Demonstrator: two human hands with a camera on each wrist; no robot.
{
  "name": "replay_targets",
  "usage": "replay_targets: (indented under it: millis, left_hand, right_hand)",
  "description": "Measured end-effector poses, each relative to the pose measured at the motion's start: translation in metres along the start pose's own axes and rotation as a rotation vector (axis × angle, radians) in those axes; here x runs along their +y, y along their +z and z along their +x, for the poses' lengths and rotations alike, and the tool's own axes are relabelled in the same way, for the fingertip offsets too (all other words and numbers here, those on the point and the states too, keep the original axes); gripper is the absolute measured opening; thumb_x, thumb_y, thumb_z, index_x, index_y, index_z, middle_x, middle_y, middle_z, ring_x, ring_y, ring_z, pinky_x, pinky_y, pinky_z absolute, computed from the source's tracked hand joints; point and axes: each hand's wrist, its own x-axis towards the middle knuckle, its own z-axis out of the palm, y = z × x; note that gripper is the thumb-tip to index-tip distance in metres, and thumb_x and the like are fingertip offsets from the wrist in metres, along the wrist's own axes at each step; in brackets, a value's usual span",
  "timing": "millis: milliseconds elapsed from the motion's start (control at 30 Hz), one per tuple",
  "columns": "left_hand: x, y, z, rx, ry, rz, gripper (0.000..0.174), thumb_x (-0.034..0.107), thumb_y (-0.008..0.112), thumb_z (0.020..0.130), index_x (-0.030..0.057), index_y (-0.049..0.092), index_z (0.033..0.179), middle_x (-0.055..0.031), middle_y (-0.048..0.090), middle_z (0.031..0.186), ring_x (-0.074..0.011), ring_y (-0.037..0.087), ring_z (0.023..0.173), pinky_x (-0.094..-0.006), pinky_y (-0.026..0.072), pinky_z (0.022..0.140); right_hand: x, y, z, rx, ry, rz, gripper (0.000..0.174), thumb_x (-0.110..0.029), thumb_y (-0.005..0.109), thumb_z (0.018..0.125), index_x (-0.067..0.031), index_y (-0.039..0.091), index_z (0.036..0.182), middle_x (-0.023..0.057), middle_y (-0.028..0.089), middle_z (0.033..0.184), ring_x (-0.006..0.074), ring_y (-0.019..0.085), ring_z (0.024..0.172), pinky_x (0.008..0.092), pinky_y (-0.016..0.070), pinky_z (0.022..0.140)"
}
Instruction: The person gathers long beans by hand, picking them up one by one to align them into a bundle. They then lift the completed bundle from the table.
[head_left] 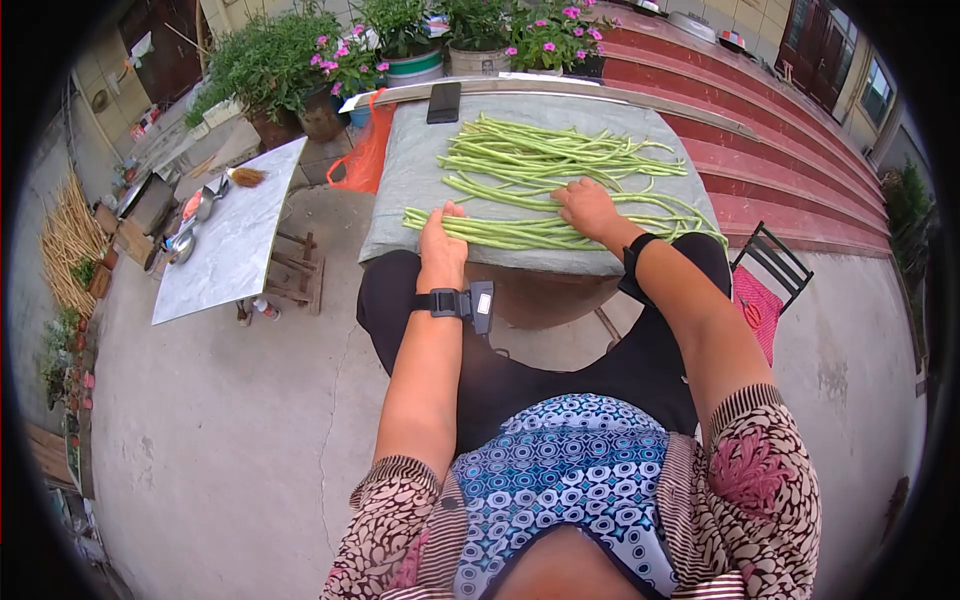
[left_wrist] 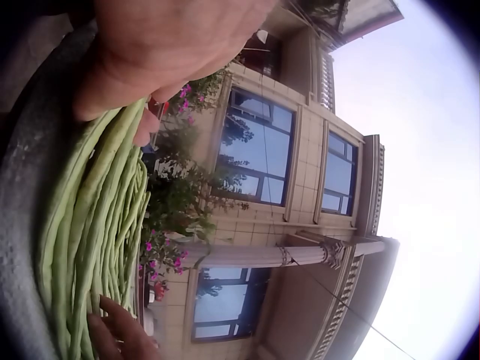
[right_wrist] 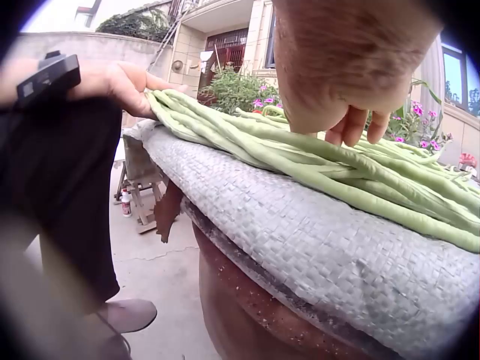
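Observation:
Long green beans lie across a grey woven sheet, with a bunch along its near edge. My left hand grips this bunch of long beans near its left ends, thumb on one side and fingers on the other. Farther right, my right hand reaches over the beans, its fingers resting down among them between the near bunch and the pile behind. In the right wrist view its fingers hang loosely bent behind the front beans, and their tips are partly hidden.
A dark phone lies at the sheet's back left, near an orange plastic bag. Potted flowers stand behind. To the left is a marble-topped table; red steps and a small chair are at right.

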Motion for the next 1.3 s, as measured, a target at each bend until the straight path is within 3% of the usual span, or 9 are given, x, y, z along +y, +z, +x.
replay_targets:
  millis: [167, 267, 400, 467, 600, 800, 1067, 1167, 1300]
  left_hand:
    - [0.001, -0.004, 0.003, -0.073, -0.066, 0.029, 0.028, 0.017, 0.040, 0.093, 0.0033, 0.038, 0.117, -0.0135, 0.054, 0.107, -0.0244, 0.055, 0.089, -0.0420, 0.0438, 0.082]
    - [-0.001, -0.002, 0.003, -0.039, -0.106, -0.007, 0.030, 0.019, 0.037, 0.094, 0.0004, 0.037, 0.118, -0.0183, 0.052, 0.108, -0.0288, 0.054, 0.092, -0.0456, 0.0422, 0.086]
    - [-0.001, 0.001, -0.002, -0.006, -0.112, 0.011, 0.037, 0.016, 0.038, 0.093, -0.0016, 0.027, 0.124, -0.0233, 0.045, 0.116, -0.0370, 0.052, 0.099, -0.0478, 0.0420, 0.089]
    - [-0.001, -0.001, 0.000, -0.019, -0.124, -0.024, 0.036, 0.016, 0.038, 0.093, -0.0010, 0.028, 0.124, -0.0235, 0.045, 0.117, -0.0368, 0.052, 0.100, -0.0478, 0.0432, 0.088]
    - [0.001, -0.002, 0.004, -0.098, -0.169, -0.133, 0.034, 0.015, 0.038, 0.093, 0.0000, 0.031, 0.123, -0.0222, 0.046, 0.116, -0.0356, 0.052, 0.100, -0.0479, 0.0449, 0.087]
    - [0.001, 0.006, -0.011, -0.136, -0.063, 0.027, 0.031, 0.015, 0.039, 0.093, 0.0013, 0.034, 0.121, -0.0163, 0.052, 0.109, -0.0321, 0.053, 0.099, -0.0460, 0.0457, 0.085]
    - [-0.003, -0.002, 0.004, -0.125, -0.036, 0.030, 0.010, 0.014, 0.049, 0.090, 0.0048, 0.051, 0.089, -0.0077, 0.055, 0.082, -0.0248, 0.054, 0.074, -0.0407, 0.0473, 0.072]
    - [-0.002, -0.006, 0.012, -0.080, -0.070, -0.045, 0.009, 0.013, 0.049, 0.090, 0.0048, 0.051, 0.089, -0.0075, 0.054, 0.081, -0.0242, 0.054, 0.073, -0.0409, 0.0482, 0.069]
    - [0.000, 0.005, -0.006, 0.021, -0.068, -0.087, 0.010, 0.011, 0.048, 0.090, 0.0022, 0.049, 0.093, -0.0102, 0.053, 0.085, -0.0226, 0.054, 0.074, -0.0354, 0.0521, 0.069]
  right_hand:
    - [-0.001, 0.003, 0.000, 0.165, -0.006, 0.099, 0.019, -0.021, 0.058, 0.078, -0.0165, 0.063, 0.096, 0.0080, 0.058, 0.088, 0.0273, 0.052, 0.088, 0.0389, 0.0439, 0.075]
    - [-0.008, -0.008, -0.004, 0.245, 0.098, 0.381, 0.019, -0.020, 0.060, 0.077, -0.0134, 0.062, 0.095, 0.0090, 0.058, 0.085, 0.0289, 0.053, 0.086, 0.0395, 0.0442, 0.074]
    - [-0.022, -0.018, -0.015, 0.222, 0.052, 0.560, 0.019, -0.019, 0.060, 0.078, -0.0114, 0.061, 0.096, 0.0102, 0.060, 0.088, 0.0304, 0.053, 0.088, 0.0405, 0.0431, 0.077]
    - [-0.027, -0.013, -0.021, 0.274, -0.002, 0.625, 0.019, -0.018, 0.059, 0.079, -0.0107, 0.061, 0.097, 0.0104, 0.061, 0.090, 0.0313, 0.053, 0.087, 0.0405, 0.0429, 0.077]
    - [-0.030, -0.020, -0.030, 0.208, -0.110, 0.567, 0.019, -0.017, 0.059, 0.079, -0.0100, 0.062, 0.097, 0.0111, 0.061, 0.091, 0.0318, 0.054, 0.088, 0.0404, 0.0428, 0.079]
    - [-0.030, -0.020, -0.035, 0.192, -0.101, 0.573, 0.018, -0.017, 0.058, 0.080, -0.0102, 0.062, 0.096, 0.0115, 0.061, 0.092, 0.0312, 0.055, 0.089, 0.0397, 0.0435, 0.078]
    - [-0.034, -0.014, -0.037, 0.160, -0.090, 0.557, 0.019, -0.018, 0.058, 0.080, -0.0098, 0.061, 0.097, 0.0119, 0.061, 0.089, 0.0309, 0.056, 0.086, 0.0398, 0.0440, 0.076]
    - [-0.026, -0.025, -0.037, 0.156, -0.189, 0.282, 0.015, -0.017, 0.057, 0.078, -0.0104, 0.061, 0.091, 0.0106, 0.062, 0.084, 0.0294, 0.057, 0.084, 0.0412, 0.0433, 0.072]
    - [0.021, -0.031, -0.037, 0.047, -0.066, 0.023, 0.014, -0.015, 0.056, 0.076, -0.0132, 0.062, 0.088, 0.0088, 0.063, 0.078, 0.0271, 0.059, 0.080, 0.0417, 0.0402, 0.070]
